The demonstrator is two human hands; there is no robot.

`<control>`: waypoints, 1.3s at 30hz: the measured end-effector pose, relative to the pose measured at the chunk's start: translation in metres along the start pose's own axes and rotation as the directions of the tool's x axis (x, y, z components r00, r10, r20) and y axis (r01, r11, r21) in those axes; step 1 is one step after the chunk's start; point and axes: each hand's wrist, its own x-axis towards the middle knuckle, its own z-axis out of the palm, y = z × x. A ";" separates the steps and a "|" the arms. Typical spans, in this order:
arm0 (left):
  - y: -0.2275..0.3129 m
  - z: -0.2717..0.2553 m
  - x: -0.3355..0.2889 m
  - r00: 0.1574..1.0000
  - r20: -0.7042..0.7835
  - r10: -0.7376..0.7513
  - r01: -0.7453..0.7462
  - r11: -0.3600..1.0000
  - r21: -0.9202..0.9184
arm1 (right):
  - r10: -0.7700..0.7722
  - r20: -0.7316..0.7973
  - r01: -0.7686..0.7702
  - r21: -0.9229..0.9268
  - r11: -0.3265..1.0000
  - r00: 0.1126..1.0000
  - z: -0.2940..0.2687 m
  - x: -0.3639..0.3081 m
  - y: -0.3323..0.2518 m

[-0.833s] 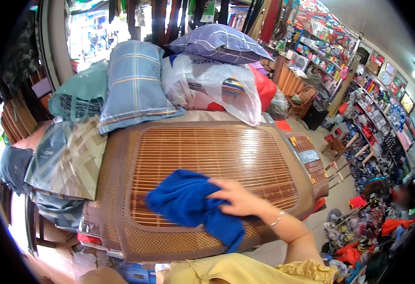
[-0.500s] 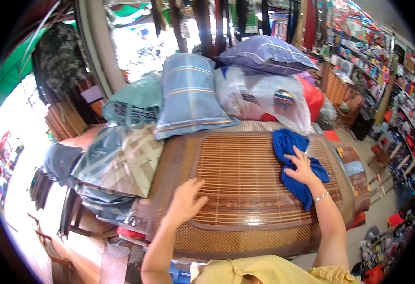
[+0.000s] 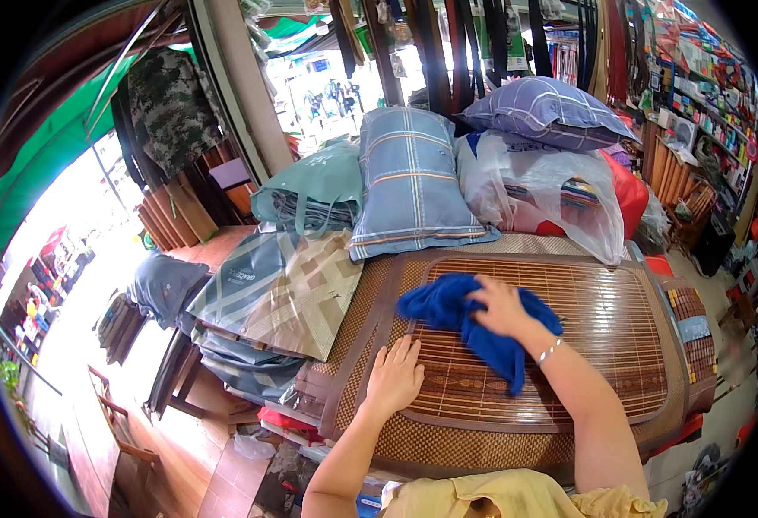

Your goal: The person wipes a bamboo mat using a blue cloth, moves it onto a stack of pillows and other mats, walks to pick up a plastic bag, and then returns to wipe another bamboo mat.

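Note:
My right hand [image 3: 501, 309] presses down on a crumpled blue cloth [image 3: 493, 350], its fingers curled into the fabric. Beneath the cloth lies a brown bamboo-slat mat [image 3: 608, 345] with a woven border, spread over a raised stack. My left hand [image 3: 394, 377] rests flat near the mat's left edge, fingers stretched out and nothing in them. Just beyond the mat stands a blue plaid pillow [image 3: 413, 177], touching its far edge.
A clear plastic bag [image 3: 551, 181] of folded goods sits at the back, with a purple-blue pillow [image 3: 547, 112] on top. Patterned bags [image 3: 279, 289] are piled left of the mat. Belts [image 3: 456, 60] hang behind. A rolled slat mat [image 3: 694, 328] lies at the right.
My right hand has moved the blue cloth leftward across the mat, from its right side to left of the middle. My left hand stays at the left edge. The view has shifted and tilted.

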 end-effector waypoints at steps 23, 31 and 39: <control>0.011 -0.017 -0.002 0.993 -0.113 0.021 -0.040 0.985 -0.167 | 0.169 -0.128 -0.176 -0.047 0.983 0.977 0.051 0.118 0.024; 0.003 -0.007 -0.005 0.951 -0.303 -0.064 0.011 0.984 -0.175 | -0.388 0.132 0.389 0.015 0.921 0.912 0.042 0.041 -0.067; 0.006 -0.014 -0.011 0.943 -0.334 -0.009 -0.073 0.970 -0.232 | -0.458 -0.001 0.451 0.186 0.873 0.889 0.013 0.004 -0.082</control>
